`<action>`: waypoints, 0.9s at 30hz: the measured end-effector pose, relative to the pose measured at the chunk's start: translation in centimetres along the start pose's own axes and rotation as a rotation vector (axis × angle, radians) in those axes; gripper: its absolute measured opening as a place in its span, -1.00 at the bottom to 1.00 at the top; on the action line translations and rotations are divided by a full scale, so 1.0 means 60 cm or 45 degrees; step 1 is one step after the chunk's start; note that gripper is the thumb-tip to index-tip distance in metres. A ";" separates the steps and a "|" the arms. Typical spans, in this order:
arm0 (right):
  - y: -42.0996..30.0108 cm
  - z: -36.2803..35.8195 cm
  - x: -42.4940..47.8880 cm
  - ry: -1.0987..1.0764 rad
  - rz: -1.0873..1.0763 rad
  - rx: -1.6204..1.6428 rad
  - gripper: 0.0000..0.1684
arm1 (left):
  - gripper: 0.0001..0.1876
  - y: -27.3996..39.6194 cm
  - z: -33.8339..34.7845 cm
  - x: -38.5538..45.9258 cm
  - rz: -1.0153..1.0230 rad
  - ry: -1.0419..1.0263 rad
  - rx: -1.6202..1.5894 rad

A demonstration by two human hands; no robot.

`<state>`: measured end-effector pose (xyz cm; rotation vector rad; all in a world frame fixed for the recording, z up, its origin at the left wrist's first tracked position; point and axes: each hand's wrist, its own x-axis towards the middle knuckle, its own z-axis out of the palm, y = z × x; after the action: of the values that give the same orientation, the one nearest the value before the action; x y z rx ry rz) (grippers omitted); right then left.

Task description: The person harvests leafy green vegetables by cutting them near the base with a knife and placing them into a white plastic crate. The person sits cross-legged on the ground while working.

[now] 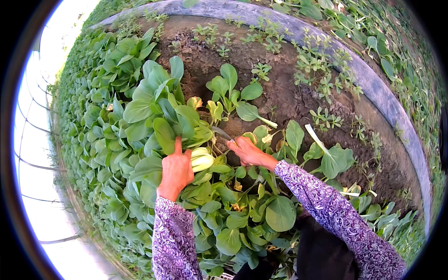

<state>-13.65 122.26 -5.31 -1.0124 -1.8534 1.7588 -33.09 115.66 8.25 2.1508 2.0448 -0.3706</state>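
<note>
My left hand [176, 171] is closed around a pak choi head with pale, thick stalks [202, 159]. Its index finger reaches up against the leaves of a larger pak choi plant [164, 108], and its other fingers are mostly hidden. My right hand [245, 150] grips a knife [221, 132] low over the soil. The blade points left, towards the base of the larger plant, and its tip lies close to the stalks; contact cannot be made out. The knife's handle is mostly covered by my fingers.
Dense pak choi [94, 147] fills the left side. Small weeds [315, 73] grow in the brown soil [280, 91]. Loose leaves [334, 161] lie at the right. A grey strip [381, 87] curves along the bed, with cut greens [385, 66] beyond it.
</note>
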 end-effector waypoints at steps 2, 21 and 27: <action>-0.012 -0.007 0.004 -0.184 0.410 0.286 -0.50 | -0.63 0.020 -0.016 -0.004 -0.003 -0.021 -0.021; 0.076 0.010 0.024 0.113 -0.354 -0.493 -0.53 | -0.89 0.042 -0.002 0.054 0.113 -0.077 0.205; 0.041 -0.022 -0.039 -0.128 -0.201 -0.459 -0.60 | -0.79 0.033 0.004 0.028 0.099 -0.021 0.119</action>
<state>-10.56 121.36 -7.05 -0.8823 -2.3025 1.4390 -31.04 117.12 7.44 2.2652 1.9650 -0.4814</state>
